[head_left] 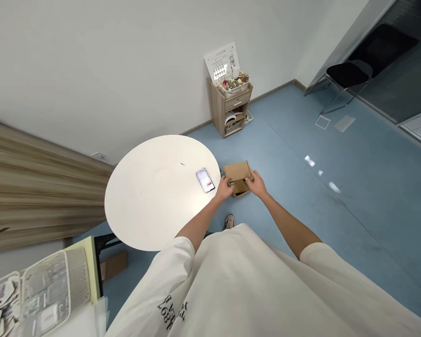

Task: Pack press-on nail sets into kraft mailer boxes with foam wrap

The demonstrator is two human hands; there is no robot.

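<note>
Between my two hands is a small brown cardboard box (237,171), held in the air just off the right edge of the round white table. Its lid is raised, and the inside shows below the lid as a dark gap. My left hand (225,188) grips the box's left side, with the fingers partly hidden behind it. On the right side my right hand (257,184) is closed on the box, thumb toward the opening. What lies inside the box is too small to make out. A phone (205,180) with a lit, blurred screen rests on the table near my left hand.
The round white table (150,187) stands to my left. Baskets of small packets (45,290) sit on another table at lower left. A wooden cabinet (217,107) holding a flower basket (235,86) stands by the wall. At far right is a black chair (347,75) on blue floor.
</note>
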